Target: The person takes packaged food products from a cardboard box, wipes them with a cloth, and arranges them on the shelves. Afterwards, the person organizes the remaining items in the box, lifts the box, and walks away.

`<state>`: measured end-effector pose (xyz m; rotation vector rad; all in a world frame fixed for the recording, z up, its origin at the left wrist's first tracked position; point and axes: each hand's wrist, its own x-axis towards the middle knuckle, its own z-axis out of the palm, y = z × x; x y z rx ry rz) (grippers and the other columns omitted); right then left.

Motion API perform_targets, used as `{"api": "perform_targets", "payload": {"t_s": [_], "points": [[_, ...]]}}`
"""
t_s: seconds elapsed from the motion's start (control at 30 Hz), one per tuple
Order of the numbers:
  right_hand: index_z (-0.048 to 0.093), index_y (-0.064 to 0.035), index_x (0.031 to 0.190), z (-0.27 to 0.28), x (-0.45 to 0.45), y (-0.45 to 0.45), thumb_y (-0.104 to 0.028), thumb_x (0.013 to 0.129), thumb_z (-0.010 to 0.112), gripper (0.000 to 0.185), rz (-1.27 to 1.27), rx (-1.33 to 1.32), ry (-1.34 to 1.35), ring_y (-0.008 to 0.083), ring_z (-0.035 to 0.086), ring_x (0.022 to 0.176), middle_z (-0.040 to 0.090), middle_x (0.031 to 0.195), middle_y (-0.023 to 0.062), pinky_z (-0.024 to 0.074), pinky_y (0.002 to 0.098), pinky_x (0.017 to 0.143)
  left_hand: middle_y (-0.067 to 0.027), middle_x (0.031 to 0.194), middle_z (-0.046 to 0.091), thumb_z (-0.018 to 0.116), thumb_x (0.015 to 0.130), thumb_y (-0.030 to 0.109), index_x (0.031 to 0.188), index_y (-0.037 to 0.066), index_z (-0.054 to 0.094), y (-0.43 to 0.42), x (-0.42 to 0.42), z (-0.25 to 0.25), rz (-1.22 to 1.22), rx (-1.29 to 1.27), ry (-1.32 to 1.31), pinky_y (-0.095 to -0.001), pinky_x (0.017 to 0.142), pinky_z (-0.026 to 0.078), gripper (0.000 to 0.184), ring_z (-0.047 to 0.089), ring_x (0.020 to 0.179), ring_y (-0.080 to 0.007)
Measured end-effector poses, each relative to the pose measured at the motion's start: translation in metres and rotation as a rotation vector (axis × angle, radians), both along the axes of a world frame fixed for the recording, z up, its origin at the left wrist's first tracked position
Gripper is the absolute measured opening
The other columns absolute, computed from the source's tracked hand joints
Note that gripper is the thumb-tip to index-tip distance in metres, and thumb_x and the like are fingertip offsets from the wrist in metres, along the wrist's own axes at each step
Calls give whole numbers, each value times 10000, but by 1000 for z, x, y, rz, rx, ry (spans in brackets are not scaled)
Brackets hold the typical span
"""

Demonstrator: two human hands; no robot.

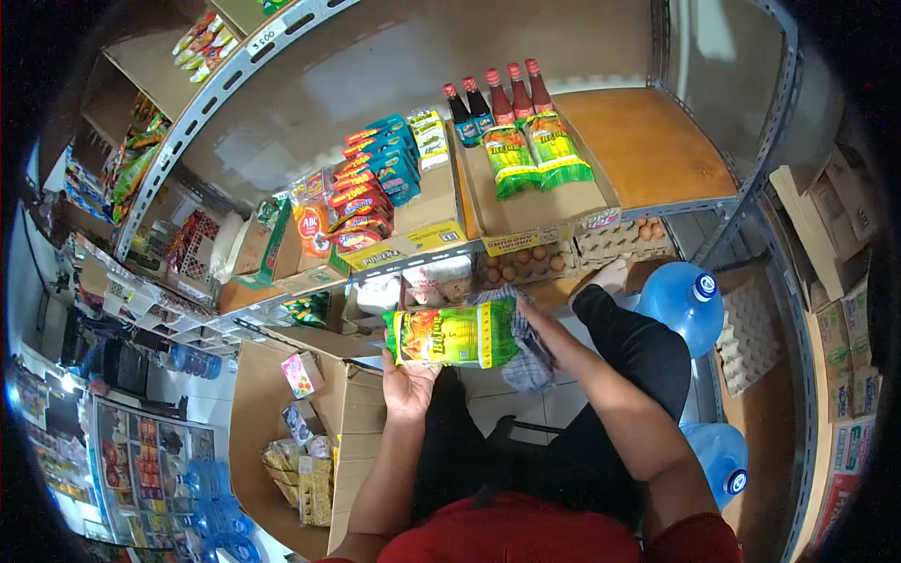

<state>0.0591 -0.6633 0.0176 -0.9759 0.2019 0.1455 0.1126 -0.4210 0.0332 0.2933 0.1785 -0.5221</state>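
Shirt: red [526, 530], nearest, at the bottom edge.
Packet: green and yellow [441, 336], held up between both hands, long axis running left to right across the body.
Left hand [409, 383]: palm up, grasping the packet's left end from below.
Right hand [542, 328]: at the other end, gripping a bunched cloth [528, 368] against it; finger placement is partly hidden.
Tray [554, 236]: beyond the packet and to its right, nearer the right hand, on the shelf [624, 131]; two similar bags [511, 161] lie in it, before the bottles [498, 101].
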Motion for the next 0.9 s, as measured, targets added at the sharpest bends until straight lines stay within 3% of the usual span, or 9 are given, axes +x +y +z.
{"api": "perform_targets", "payload": {"t_s": [0.07, 0.17, 0.2, 0.3, 0.5, 0.57, 0.63, 0.73, 0.9], "points": [[442, -9, 1191, 6, -1, 7, -481, 813, 522, 610, 70, 214, 50, 130, 492, 1010, 516, 1136, 76, 381, 261, 871, -152, 1325, 345, 252, 911, 423, 1283, 48, 325, 0, -1, -7, 25, -41, -23, -543, 990, 242, 533, 319, 1224, -328], [432, -6, 1197, 21, -10, 11, -455, 805, 551, 608, 28, 15, -80, 131, 518, 973, 547, 1092, 64, 402, 262, 847, -151, 1323, 347, 236, 913, 425, 1280, 55, 331, -3, -1, -12, 79, 60, -50, -542, 991, 241, 530, 314, 1227, -325], [453, -16, 1169, 7, -4, 14, -444, 804, 558, 573, -22, 40, -48, 127, 574, 843, 598, 971, 60, 452, 254, 754, -151, 1323, 347, 236, 913, 425, 1280, 55, 331, -4, -1, -12, 76, 64, -45, -542, 991, 241, 530, 314, 1227, -325], [463, -40, 1144, -4, 1, 3, -429, 838, 506, 497, 149, 65, 28, 143, 604, 777, 604, 937, 83, 494, 270, 692, -150, 1322, 349, 218, 916, 423, 1272, 68, 345, -6, 1, -13, 111, 113, 6, -542, 988, 248, 518, 323, 1222, -327], [510, -38, 1070, 8, -3, 1, -413, 835, 520, 442, 138, 137, 65, 141, 604, 590, 624, 775, 74, 504, 260, 561, -151, 1275, 410, 295, 913, 387, 1234, 69, 403, -9, 1, -14, 31, 24, 84, -546, 953, 300, 465, 390, 1174, -324], [508, -35, 1082, 15, -4, 2, -382, 833, 537, 428, 143, 36, 84, 140, 606, 662, 622, 829, 74, 499, 261, 616, -151, 1296, 385, 209, 921, 410, 1250, 82, 376, -8, 1, -14, 27, -11, 45, -567, 961, 270, 493, 362, 1192, -339], [506, -32, 1094, 15, -4, 3, -351, 831, 554, 416, 144, -69, 99, 139, 608, 734, 621, 883, 73, 493, 263, 671, -147, 1289, 395, 249, 914, 417, 1249, 80, 380, -8, -3, -12, 59, 63, -27, -549, 960, 286, 493, 376, 1183, -329], [472, -35, 1169, -2, 2, 5, -228, 802, 612, 437, 153, -65, -259, 124, 482, 1035, 537, 1115, 36, 360, 273, 913, -137, 1277, 412, 291, 904, 432, 1251, 82, 378, -12, -5, 2, 111, 130, -116, -515, 960, 311, 501, 396, 1170, -313], [444, -45, 1191, 9, -5, 12, -133, 741, 678, 515, 162, -237, -234, 116, 493, 999, 547, 1086, 31, 389, 276, 884, -94, 1229, 462, 339, 889, 450, 1241, 73, 374, -33, -13, 14, 161, 223, -163, -397, 944, 368, 516, 451, 1125, -231]]}}
